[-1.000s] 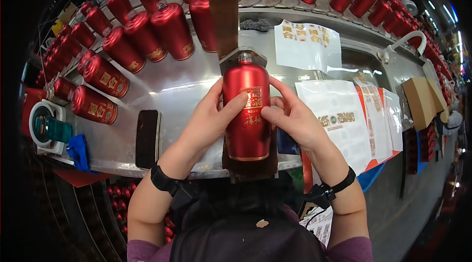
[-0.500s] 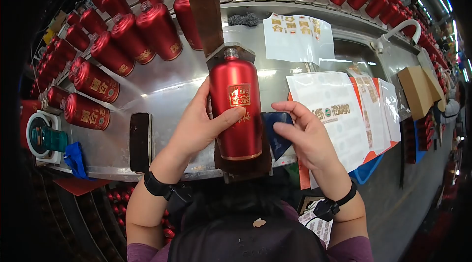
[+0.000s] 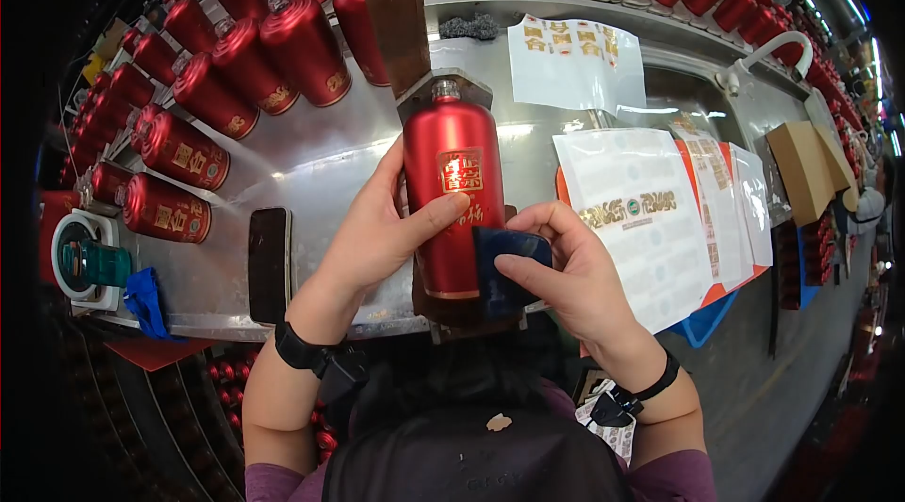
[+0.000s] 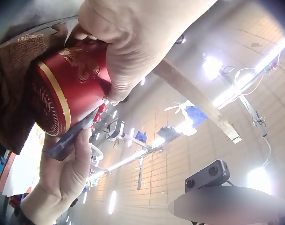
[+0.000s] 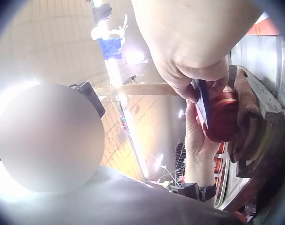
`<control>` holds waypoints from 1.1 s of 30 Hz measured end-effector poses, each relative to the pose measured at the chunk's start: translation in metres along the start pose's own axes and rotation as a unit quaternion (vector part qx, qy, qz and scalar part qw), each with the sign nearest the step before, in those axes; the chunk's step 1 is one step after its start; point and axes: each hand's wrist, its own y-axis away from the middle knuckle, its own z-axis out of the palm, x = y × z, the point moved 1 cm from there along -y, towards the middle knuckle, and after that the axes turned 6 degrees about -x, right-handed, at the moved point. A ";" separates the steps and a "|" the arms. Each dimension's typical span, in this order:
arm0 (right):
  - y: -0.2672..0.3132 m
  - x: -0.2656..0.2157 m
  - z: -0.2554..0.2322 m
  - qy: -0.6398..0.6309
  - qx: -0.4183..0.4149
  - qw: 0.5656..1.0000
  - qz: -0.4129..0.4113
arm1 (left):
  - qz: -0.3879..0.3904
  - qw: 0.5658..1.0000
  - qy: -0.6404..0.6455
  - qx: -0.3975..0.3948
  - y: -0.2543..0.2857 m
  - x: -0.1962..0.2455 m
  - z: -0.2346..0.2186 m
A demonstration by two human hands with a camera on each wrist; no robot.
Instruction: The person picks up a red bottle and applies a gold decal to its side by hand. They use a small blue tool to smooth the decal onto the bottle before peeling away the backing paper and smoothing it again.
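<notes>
A red bottle (image 3: 449,262) with gold lettering lies on a cloth-covered rest, its clear glass neck pointing away from me. My left hand (image 3: 386,219) grips its left side, thumb laid across the front by the lettering. Between thumb and fingers, my right hand (image 3: 580,271) pinches a flat dark blue scraper (image 3: 509,271), which overlaps the bottle's lower right side. From the left wrist, the gold-ringed base of the bottle shows above the brown cloth (image 4: 11,79), with the scraper (image 4: 69,140) along its side. The right wrist view shows the scraper edge-on (image 5: 202,108) at the bottle.
Several red bottles (image 3: 306,49) stand at the left and behind. A phone (image 3: 270,262) lies left of the rest. Transfer sheets (image 3: 641,219) lie at the right, another sheet (image 3: 575,64) behind. A brown post (image 3: 391,12) rises beyond the bottle; a white faucet (image 3: 782,54) stands far right.
My right hand has left the bottle, taken hold of the blue scraper from beside it, and brought it left onto the bottle's lower right side. The left hand keeps its grip.
</notes>
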 end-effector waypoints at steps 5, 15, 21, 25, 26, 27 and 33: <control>-0.001 0.002 -0.001 0.007 0.002 1.000 0.001 | -0.007 1.000 -0.002 0.000 0.000 0.000 -0.001; -0.002 0.002 -0.001 0.011 0.004 1.000 0.001 | -0.008 1.000 0.010 0.003 0.001 0.000 0.000; -0.003 0.004 0.000 0.006 0.005 1.000 0.007 | 0.011 1.000 0.007 0.020 -0.003 0.000 0.005; -0.002 0.003 0.000 0.006 0.005 1.000 0.002 | 0.041 0.998 -0.021 0.034 -0.008 -0.003 0.006; -0.002 0.002 0.000 0.006 0.005 1.000 0.001 | 0.041 0.998 -0.022 0.033 -0.008 -0.002 0.006; -0.002 0.002 0.001 0.002 0.005 1.000 0.004 | 0.043 0.998 -0.014 0.032 -0.008 -0.002 0.006; -0.003 -0.001 0.004 -0.002 0.006 1.000 0.000 | 0.041 0.999 -0.011 0.032 -0.009 -0.004 0.004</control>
